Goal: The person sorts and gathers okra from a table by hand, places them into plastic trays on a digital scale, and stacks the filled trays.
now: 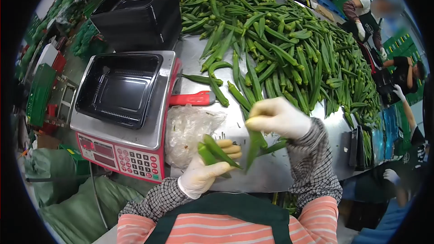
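Note:
My left hand (201, 174), in a white glove, is closed around a few okra pods (209, 153) with their tips pointing right. To the right and slightly higher, my gloved right hand (282, 118) grips okra (254, 147) that hangs down from its fingers; the exact number of pods there is hard to make out. A large heap of okra (289, 49) covers the metal table just beyond my right hand. Beside my left hand lies a crumpled clear plastic bag (183, 131).
A black plastic tray (120, 90) rests on a red and silver digital scale (156, 138) at the left. Behind it stands a stack of black trays (140, 25). A red-handled tool (192, 99) lies by the scale. Several co-workers, one a person in an apron (373, 22), are at the right.

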